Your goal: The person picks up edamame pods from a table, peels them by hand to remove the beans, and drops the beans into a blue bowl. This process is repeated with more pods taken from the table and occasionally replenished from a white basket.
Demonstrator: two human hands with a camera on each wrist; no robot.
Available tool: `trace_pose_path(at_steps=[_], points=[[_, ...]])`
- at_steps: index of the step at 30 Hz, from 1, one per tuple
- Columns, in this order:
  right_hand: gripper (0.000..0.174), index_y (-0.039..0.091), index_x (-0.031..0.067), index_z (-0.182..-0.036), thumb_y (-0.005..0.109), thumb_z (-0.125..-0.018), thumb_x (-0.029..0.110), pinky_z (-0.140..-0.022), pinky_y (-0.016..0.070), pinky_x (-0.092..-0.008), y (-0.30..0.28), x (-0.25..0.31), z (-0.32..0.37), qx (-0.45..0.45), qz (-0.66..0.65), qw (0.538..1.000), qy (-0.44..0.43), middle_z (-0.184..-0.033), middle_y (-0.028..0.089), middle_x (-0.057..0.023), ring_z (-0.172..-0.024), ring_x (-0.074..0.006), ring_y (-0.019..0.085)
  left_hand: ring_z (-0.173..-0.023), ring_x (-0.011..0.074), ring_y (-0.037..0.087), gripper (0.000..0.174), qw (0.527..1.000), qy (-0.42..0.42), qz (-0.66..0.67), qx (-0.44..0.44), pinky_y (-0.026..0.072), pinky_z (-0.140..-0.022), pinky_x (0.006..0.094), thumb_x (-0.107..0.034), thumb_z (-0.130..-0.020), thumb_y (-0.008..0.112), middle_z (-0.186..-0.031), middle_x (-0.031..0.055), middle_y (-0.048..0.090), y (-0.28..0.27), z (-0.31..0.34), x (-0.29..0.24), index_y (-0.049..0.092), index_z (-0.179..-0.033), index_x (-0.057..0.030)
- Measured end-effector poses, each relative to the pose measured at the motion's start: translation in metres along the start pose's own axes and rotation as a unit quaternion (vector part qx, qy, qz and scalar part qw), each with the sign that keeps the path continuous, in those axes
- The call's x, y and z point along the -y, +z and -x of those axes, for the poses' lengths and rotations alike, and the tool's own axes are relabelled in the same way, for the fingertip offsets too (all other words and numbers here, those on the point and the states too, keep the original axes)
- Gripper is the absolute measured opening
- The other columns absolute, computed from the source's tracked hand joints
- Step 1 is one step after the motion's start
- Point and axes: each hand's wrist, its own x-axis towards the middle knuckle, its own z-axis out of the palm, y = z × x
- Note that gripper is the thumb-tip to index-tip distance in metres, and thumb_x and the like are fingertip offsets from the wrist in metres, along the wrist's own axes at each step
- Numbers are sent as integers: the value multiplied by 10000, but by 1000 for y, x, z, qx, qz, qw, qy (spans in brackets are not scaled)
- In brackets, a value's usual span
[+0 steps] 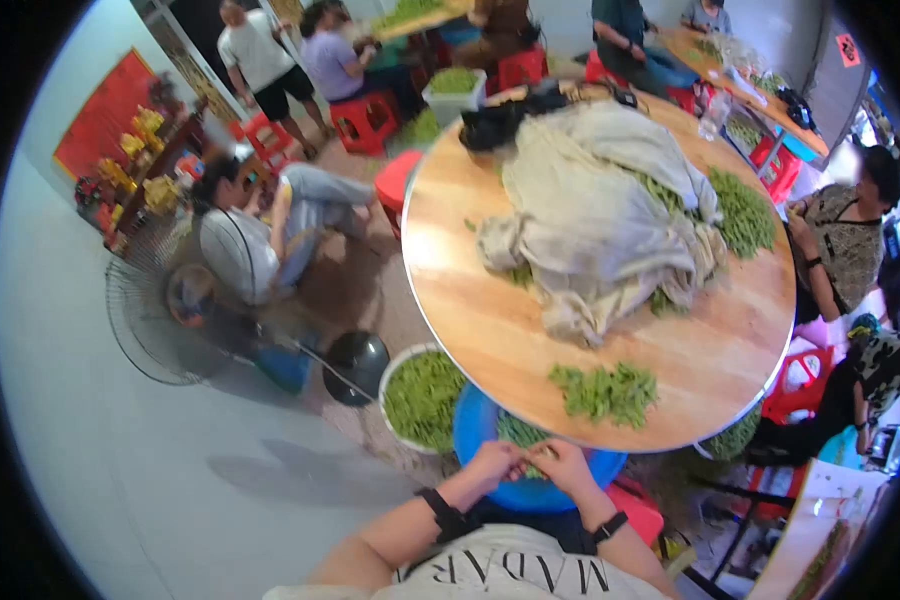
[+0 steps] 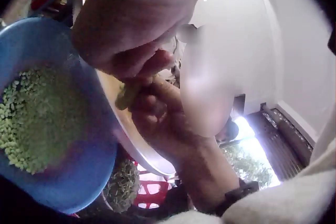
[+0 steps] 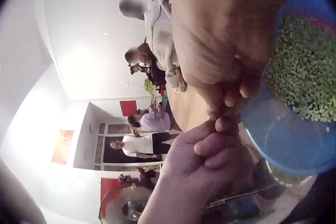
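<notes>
Above a blue basin [image 1: 465, 435], my left hand [image 1: 495, 462] and right hand [image 1: 563, 466] meet at the fingertips. Between them, in the left wrist view, shows a small green bean pod [image 2: 125, 98], pinched by the fingers of both hands; the fingers hide part of it. Shelled green beans [image 3: 307, 71] lie heaped in the basin below. Just beyond the hands, a small pile of green pods [image 1: 607, 393] sits near the edge of the round wooden table [image 1: 490, 350].
Pale cloth [image 1: 600, 200] covers more pods mid-table. A white tub of pods [image 1: 422, 400] stands left of the basin, near a wire-caged fan [image 1: 170, 300]. A red stool [image 1: 635, 510] is close on my right. Several people sit around, one [image 1: 240, 240] at left.
</notes>
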Motion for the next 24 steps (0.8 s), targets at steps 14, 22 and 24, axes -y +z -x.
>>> trace_pose_path(at_steps=[14,22,24], points=[[108,587,38,-807,575,-723,106,-490,407,-226,5,-56,-10,-34,-1,999,23,-615,540,-19,-554,-88,497,-468,95,476,106,991,36,45,-125,378,-413,216,-109,-821,498,-630,53,568,-87,-3,15,555,-801,-22],[236,605,70,-873,601,-673,196,-625,462,-332,-26,-55,6,-96,237,967,-3,-734,598,-153,-686,-249,589,-547,186,548,405,946,38,72,-314,476,-501,248,-17,-724,584,-782,80,546,-215,-59,24,412,-1091,-9],[230,611,81,-850,592,-680,234,-656,465,-377,-51,-40,15,-167,209,963,23,-743,593,-172,-716,-322,582,-586,206,562,418,938,19,136,-317,494,-549,259,-11,-728,589,-815,89,532,-234,-75,36,407,-1104,-24]])
